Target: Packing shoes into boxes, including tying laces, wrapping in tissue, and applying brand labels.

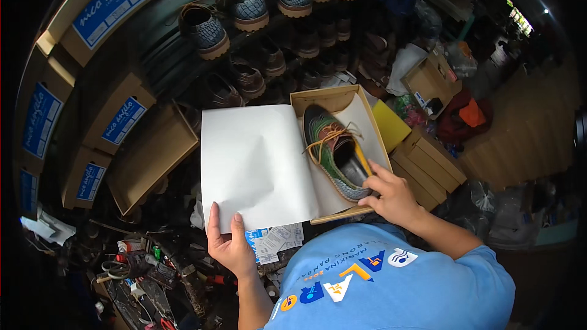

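Note:
A multicoloured lace-up shoe [330, 153], green and brown with tan laces, lies in an open brown shoebox [298, 105]. Its toe points to the far end. My right hand [394, 197] grips the shoe's heel, fingers at the collar and thumb low on the back. White wrapping paper [254, 162] lines the box, and one large flap is folded out over its left side. At that flap's near left corner, my left hand [231, 245] holds the edge between thumb and fingers. The fingertips behind the paper are partly hidden.
Shoes with textured grey heels [249, 7] line a shelf at the back, darker shoes [244, 79] below. Blue-labelled shoeboxes [125, 119] stack at left beside an open brown box part [153, 153]. Cluttered tools [159, 275] lie near left; closed boxes [428, 162] stand right.

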Tool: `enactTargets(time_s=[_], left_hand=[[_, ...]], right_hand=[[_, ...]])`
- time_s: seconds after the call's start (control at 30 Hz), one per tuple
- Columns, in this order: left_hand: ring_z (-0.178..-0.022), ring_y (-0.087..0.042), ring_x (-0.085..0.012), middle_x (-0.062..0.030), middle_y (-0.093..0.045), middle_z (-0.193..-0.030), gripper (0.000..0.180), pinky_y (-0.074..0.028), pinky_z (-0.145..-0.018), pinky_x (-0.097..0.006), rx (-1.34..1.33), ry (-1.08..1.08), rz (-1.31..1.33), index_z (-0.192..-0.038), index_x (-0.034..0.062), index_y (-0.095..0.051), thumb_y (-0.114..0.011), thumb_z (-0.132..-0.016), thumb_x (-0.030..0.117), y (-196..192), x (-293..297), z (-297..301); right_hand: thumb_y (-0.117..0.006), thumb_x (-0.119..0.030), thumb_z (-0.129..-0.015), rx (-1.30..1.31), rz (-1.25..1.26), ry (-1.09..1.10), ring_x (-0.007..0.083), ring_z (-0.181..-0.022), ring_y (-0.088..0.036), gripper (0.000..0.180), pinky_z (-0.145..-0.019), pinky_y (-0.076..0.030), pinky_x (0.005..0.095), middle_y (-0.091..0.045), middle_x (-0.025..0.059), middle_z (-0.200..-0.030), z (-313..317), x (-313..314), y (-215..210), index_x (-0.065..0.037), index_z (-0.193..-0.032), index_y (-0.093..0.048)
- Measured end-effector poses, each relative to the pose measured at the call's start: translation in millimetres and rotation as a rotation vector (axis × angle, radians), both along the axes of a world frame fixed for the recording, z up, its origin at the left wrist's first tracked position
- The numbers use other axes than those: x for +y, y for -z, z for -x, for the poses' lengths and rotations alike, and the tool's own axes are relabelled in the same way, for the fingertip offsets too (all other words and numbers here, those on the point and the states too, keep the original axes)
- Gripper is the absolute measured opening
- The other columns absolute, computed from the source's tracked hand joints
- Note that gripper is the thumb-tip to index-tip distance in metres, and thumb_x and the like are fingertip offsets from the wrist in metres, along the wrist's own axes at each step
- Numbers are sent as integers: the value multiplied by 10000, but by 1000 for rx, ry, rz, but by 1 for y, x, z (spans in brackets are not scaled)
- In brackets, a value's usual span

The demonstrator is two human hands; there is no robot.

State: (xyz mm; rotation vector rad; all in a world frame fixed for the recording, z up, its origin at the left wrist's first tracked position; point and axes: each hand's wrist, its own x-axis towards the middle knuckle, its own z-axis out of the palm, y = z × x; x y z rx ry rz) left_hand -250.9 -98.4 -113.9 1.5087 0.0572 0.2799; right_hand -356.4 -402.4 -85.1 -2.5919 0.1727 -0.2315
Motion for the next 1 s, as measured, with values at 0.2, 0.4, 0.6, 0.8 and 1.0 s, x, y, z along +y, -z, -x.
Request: enactTargets(time_s=[0.2, 0.4, 0.6, 0.8, 1.0], left_hand=[[-1065, -643, -167, -136, -626, -1250, 437, -536, -908, -285, -44, 41, -90, -1359, -85, -560, -661, -936, -40, 9, -12, 5], [-1121, -627, -191, -150, -581, -1333, 465, -524, -947, -305, -96, 4, -90, -1390, -75, -531, -651, -942, -52, 10, -13, 6], [-1128, -625, -195, -156, -578, -1334, 458, -526, -942, -307, -75, 8, -82, -1389, -79, -530, -646, -949, -42, 11, -14, 8], [-1100, -631, -186, -156, -582, -1335, 468, -529, -927, -297, -111, -37, -68, -1398, -70, -528, -644, -946, -43, 4, -10, 2], [-1088, -639, -183, -151, -575, -1348, 483, -538, -911, -295, -141, -40, -93, -1413, -60, -517, -634, -945, -48, -13, -4, -9]], right_hand=[[-783, -310, -873, 164, -334, -33, 320, -1347, -471, 613, -1106, -398, 396, -437, 228, -1467, -31, 3, -41, 33, -1328, -557], [-745, -160, -894, 684, -1305, 412, 229, -1102, -585, 428, -960, -458, 382, -617, 180, -1224, -77, 30, 4, 84, -1213, -600], [-751, -163, -893, 601, -925, 476, 230, -900, -637, 264, -813, -491, 377, -696, 126, -980, -91, 34, 59, 49, -1035, -686], [-646, -102, -979, 463, -1332, 596, 239, -829, -672, 119, -752, -559, 400, -677, 129, -931, -85, -13, 25, 13, -984, -613], [-540, -206, -1046, 530, -1601, 610, 278, -1093, -649, 252, -992, -521, 514, -662, 115, -1166, -80, -34, 9, -40, -1234, -573]])
